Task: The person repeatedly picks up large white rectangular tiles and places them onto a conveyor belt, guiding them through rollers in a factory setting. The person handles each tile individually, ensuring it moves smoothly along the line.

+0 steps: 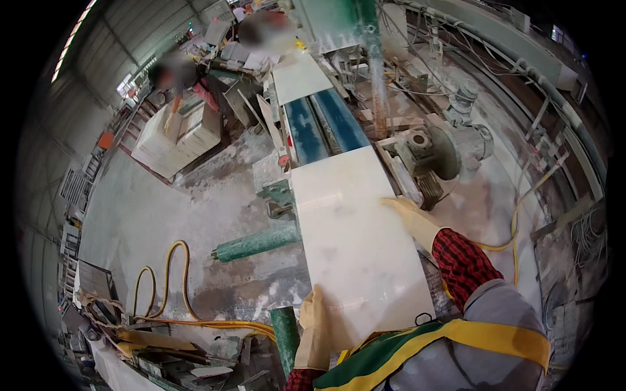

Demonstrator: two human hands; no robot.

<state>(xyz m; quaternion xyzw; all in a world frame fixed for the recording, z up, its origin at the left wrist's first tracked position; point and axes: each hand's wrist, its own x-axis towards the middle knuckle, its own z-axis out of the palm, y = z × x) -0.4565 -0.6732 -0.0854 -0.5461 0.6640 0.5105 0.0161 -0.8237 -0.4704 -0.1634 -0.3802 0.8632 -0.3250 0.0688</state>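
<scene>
A long white slab (pixel 355 228) with a smooth, shiny face lies in front of me on a narrow conveyor line. My left hand (pixel 314 326), in a cream glove, grips its near left edge, the thumb side up and some fingers hidden. Farther along, my right hand (pixel 414 220) in a matching glove holds the right edge, fingers lying over the top and the thumb out of sight. Beyond the slab's far end run two blue belts (pixel 339 120). Another white slab (pixel 301 78) rests farther up the line.
Green rollers (pixel 257 243) jut out at the left. A dusty motor (pixel 433 153) stands close on the right. Yellow hoses (pixel 186 280) loop over the floor beside broken slab pieces (pixel 212 371). One person works by stacked slabs (pixel 182 140); another stands at the line's far end.
</scene>
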